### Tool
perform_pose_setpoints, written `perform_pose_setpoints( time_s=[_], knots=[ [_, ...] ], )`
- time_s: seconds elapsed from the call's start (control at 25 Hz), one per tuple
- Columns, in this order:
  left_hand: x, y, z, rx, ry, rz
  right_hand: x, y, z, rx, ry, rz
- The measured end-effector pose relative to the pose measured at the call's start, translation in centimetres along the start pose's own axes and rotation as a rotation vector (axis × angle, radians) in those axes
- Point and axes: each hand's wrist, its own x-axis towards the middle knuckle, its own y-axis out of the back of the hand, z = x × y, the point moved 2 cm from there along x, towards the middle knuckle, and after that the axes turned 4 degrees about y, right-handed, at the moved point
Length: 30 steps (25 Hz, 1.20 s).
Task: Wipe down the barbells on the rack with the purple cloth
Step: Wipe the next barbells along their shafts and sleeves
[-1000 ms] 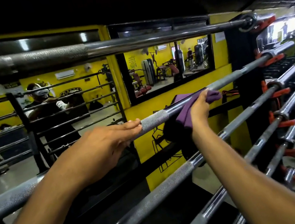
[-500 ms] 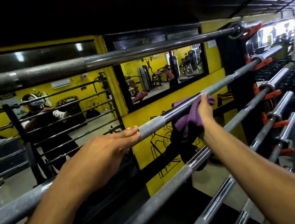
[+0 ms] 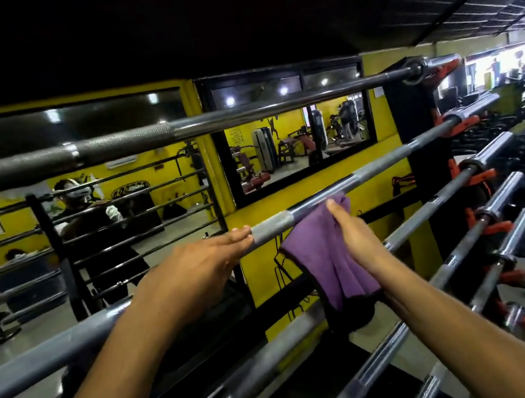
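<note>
Two hands: both on the second barbell from the top of the rack, the left bracing, the right working the cloth.
Right fingers (image 3: 339, 208): pressed together and curled round the top edge of the purple cloth (image 3: 327, 254), pinching it against the smooth steel just right of the knurled band.
Right hand (image 3: 359, 238): sits in front of the cloth, palm turned towards it; the thumb I cannot see.
Left fingers (image 3: 237, 236): straight and side by side, laid flat over the bar, tips touching the near end of the knurled band (image 3: 272, 226).
Left hand (image 3: 197, 272): rests on top, pressing down, not wrapped round.
Purple cloth: soft, light and limp; most of it hangs below the bar in loose folds, down to the next bar beneath. I judge it needs bunching under my palm, or the slack will drag and catch.
Barbell (image 3: 383, 163): long, stiff and surely heavy, lying on orange hooks (image 3: 460, 124) at the black upright (image 3: 423, 172). It may roll under a hard wipe, so my left hand's weight matters.
Surface: smooth sections look slick and should let the cloth glide; the knurling looks rough and will probably snag the fabric.
Where to hold: cloth wrapped round the shaft, gripped from above; bar steadied, never lifted.
Other barbells: one above (image 3: 240, 117), several below (image 3: 444, 196), all awaiting attention as far as I can judge.
Behind: yellow wall (image 3: 316, 198) and mirror (image 3: 297, 144).
</note>
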Motion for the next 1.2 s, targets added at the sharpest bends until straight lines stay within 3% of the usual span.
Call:
perform_pose_setpoints(
  time_s=[0.12,0.2,0.28,0.36,0.44,0.52,0.72,0.8,1.0,1.2],
  knots=[
    [-1.2,0.1,-0.3,0.042,0.001,0.057,-1.5,0.5,-1.7,0.090,0.283,0.120],
    [-3.3,0.4,-1.4,0.129,-0.002,0.126,-1.7,-0.7,-3.4,0.039,0.702,0.132],
    [-6.7,1.0,-3.2,0.237,0.060,0.209,-0.6,-3.4,-3.5,-0.291,1.017,0.103],
    [-10.9,1.9,-4.5,0.294,0.242,0.276,0.6,-6.5,-1.7,-0.682,1.112,0.063],
    [-14.0,1.7,-4.6,0.356,0.407,0.246,1.2,-8.5,0.0,-0.870,1.139,0.069],
    [-15.1,1.1,-4.5,0.366,0.451,0.189,1.5,-8.7,-0.2,-0.899,1.106,0.087],
    [-15.8,4.1,-6.7,0.295,0.223,-0.073,1.8,-7.8,-0.7,-0.953,1.097,0.063],
    [-16.6,5.1,-7.4,0.235,0.248,-0.146,2.1,-8.1,-1.4,-1.000,1.019,0.025],
    [-16.9,4.5,-7.2,0.402,0.235,0.093,2.0,-8.9,-5.3,-1.102,0.688,-0.245],
    [-17.1,3.2,-8.1,0.457,0.186,0.115,-6.0,-16.2,-5.2,-1.066,0.802,-0.230]
  ],
)
